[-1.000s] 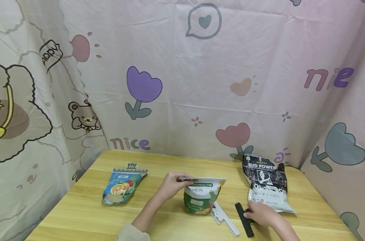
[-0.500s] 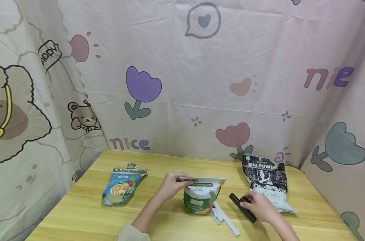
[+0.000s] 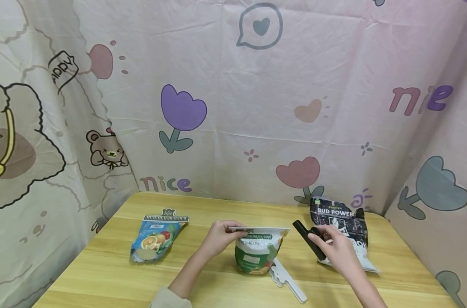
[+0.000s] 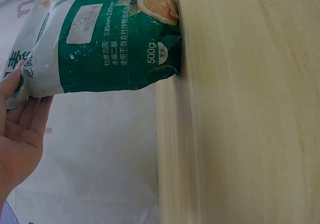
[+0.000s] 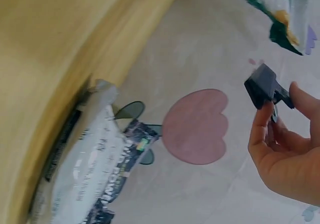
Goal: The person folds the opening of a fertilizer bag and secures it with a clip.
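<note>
A green and white 500g bag [image 3: 252, 259] stands upright on the table, printed with fruit. My left hand [image 3: 221, 237] pinches its top edge at the left corner; in the left wrist view the thumb [image 4: 14, 79] lies on the printed front. My right hand [image 3: 335, 248] holds a black bag clip [image 3: 309, 240] by its handle, raised above the table and to the right of the green bag. The right wrist view shows the clip [image 5: 262, 86] end-on between thumb and fingers. A white clip [image 3: 289, 280] lies on the table, its far end by the bag's base.
On the left of the table lies a blue bag [image 3: 154, 241] with a decorated clip [image 3: 166, 217] across its top. A black and white BUD POWER bag [image 3: 335, 218] lies at the back right, partly behind my right hand. Printed curtains [image 3: 233, 107] surround the table.
My right hand has lifted the black clip off the table, upward and away from the front edge. The left hand and the green bag stay in place.
</note>
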`<state>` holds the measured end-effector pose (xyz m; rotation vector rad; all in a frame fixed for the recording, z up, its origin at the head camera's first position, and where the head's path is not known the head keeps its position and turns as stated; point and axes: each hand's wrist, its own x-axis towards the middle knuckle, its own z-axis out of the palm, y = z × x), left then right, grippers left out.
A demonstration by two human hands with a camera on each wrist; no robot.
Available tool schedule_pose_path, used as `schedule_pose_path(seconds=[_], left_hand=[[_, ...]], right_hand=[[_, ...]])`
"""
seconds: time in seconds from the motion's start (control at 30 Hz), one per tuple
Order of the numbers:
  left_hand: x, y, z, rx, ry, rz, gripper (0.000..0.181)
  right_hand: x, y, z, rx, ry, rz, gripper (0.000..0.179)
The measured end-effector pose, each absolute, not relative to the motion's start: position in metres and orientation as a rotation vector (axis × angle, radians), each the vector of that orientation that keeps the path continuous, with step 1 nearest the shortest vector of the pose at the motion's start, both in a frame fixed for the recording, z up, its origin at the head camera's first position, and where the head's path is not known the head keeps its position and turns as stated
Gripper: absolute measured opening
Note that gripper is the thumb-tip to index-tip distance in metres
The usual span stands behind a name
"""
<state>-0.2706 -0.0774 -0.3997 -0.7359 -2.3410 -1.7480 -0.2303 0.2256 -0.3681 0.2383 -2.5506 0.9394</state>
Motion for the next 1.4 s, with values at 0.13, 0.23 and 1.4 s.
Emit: schedule_pose_path(seconds=[0.13, 0.23, 1.4], left_hand=[[-0.271, -0.078, -0.400, -0.729, -2.340, -1.754, 0.010], [-0.271, -0.078, -0.400, -0.726, -2.337, -1.755, 0.010], [-0.271, -0.077, -0.401, -0.734, -2.342, -1.724, 0.012]], right_hand=[[-0.228, 0.222, -0.360, 0.281, -2.465, 0.901, 0.028], [-0.225, 0.217, -0.353, 0.327, -2.396, 0.889, 0.025], [-0.250, 0.147, -0.329, 1.234, -1.931, 0.379, 0.035]])
